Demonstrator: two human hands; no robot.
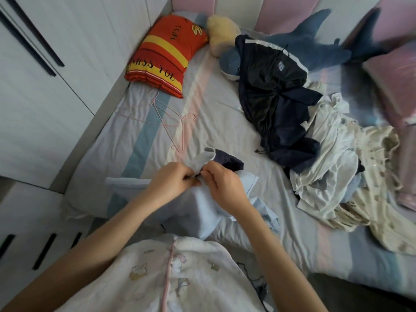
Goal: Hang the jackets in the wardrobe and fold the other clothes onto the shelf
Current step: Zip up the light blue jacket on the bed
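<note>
Fingers point(190, 178) of your left hand point(174, 181) and right hand point(222, 183) are pinching something small and dark at the collar of the pale blue garment point(202, 212), which is lying bunched on the bed point(225, 113). Pulling against that slack fabric risks a snagged or crooked fastening. The pink hangers point(171, 119) are lying farther up the bed.
</note>
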